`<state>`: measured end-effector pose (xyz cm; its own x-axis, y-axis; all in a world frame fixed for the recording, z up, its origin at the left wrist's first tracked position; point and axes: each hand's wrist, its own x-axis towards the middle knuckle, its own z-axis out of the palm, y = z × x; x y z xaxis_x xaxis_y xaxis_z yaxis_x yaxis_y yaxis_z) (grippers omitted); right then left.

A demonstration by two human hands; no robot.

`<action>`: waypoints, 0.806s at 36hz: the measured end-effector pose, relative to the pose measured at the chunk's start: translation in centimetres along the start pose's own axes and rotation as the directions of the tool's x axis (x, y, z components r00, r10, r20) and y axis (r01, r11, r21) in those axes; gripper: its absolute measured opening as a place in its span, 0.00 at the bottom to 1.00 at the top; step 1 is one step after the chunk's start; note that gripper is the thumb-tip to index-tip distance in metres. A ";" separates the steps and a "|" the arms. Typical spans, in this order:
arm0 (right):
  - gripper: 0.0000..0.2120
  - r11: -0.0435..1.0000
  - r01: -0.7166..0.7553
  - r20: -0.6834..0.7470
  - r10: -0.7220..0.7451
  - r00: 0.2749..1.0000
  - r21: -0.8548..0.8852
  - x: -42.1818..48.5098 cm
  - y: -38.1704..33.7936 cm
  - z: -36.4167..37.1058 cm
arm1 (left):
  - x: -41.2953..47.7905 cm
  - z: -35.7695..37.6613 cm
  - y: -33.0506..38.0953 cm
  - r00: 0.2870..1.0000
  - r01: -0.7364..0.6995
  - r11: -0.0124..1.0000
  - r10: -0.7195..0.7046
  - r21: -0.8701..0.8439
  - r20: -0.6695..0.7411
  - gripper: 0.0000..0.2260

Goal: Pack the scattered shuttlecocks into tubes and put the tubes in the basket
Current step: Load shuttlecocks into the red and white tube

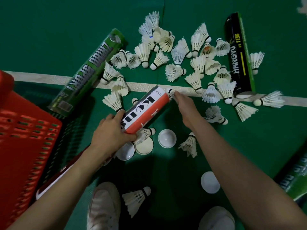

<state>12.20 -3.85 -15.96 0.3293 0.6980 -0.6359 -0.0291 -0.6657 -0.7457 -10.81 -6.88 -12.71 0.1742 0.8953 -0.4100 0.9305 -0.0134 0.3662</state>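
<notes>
left grip (pixel 109 130) clasps the lower end of a red-and-white tube (pixel 146 110), tilted up-right over the green floor (pixel 66 39). right grip (pixel 184 105), arm outstretched, touches a shuttlecock (pixel 169 93) at its mouth; pinch unclear.

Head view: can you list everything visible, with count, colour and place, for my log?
shuttlecocks: dozens, white, scattered over the floor
red-and-white tube: one, held at centre
green tubes: two, one lying upper left, one cut off at the right edge
black tube: one, lying upper right
caps: four, white, on the floor between the hands and the shoes
basket: one, red, left edge
floor: green, with a white line across
shoes: two, white, bottom edge
left hand: grips the red-and-white tube's near end
right hand: at the tube's far mouth, fingers on a shuttlecock; grip too blurred to tell
</notes>
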 end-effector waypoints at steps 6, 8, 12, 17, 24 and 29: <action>0.04 0.960 0.280 -0.322 -0.268 0.908 -0.009 -0.6 -0.1 -1.5 | -0.4 -0.1 0.4 1.000 -0.026 0.999 0.026 0.026 0.017 0.40; 0.05 0.932 0.362 -0.358 -0.346 0.867 -0.023 -1.1 -0.2 -2.1 | -0.7 0.0 0.5 0.999 -0.051 0.998 0.051 0.035 0.016 0.40; 0.13 0.894 0.446 -0.227 -0.445 0.867 -0.047 -2.8 -0.7 -3.4 | -1.6 0.4 0.7 0.995 -0.099 0.995 0.099 0.024 0.001 0.41; 0.12 0.885 0.433 0.026 -0.435 0.900 -0.170 -5.4 -1.0 -4.2 | -2.7 0.3 0.8 0.988 -0.151 0.988 0.150 -0.018 -0.034 0.46; 0.18 0.874 0.442 0.129 -0.424 0.896 -0.201 -9.2 -0.4 -5.3 | -3.8 0.3 1.0 0.971 -0.228 0.973 0.225 -0.033 -0.086 0.46; 0.26 0.871 0.435 0.200 -0.396 0.896 -0.230 -10.8 0.3 -5.9 | -4.8 0.5 1.1 0.958 -0.273 0.962 0.270 -0.023 -0.095 0.45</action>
<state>14.25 -13.13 -8.12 0.1184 0.9418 -0.3148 0.3348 -0.3363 -0.8802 -10.50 -11.41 -10.76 0.3876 0.8964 -0.2148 0.8398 -0.2474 0.4832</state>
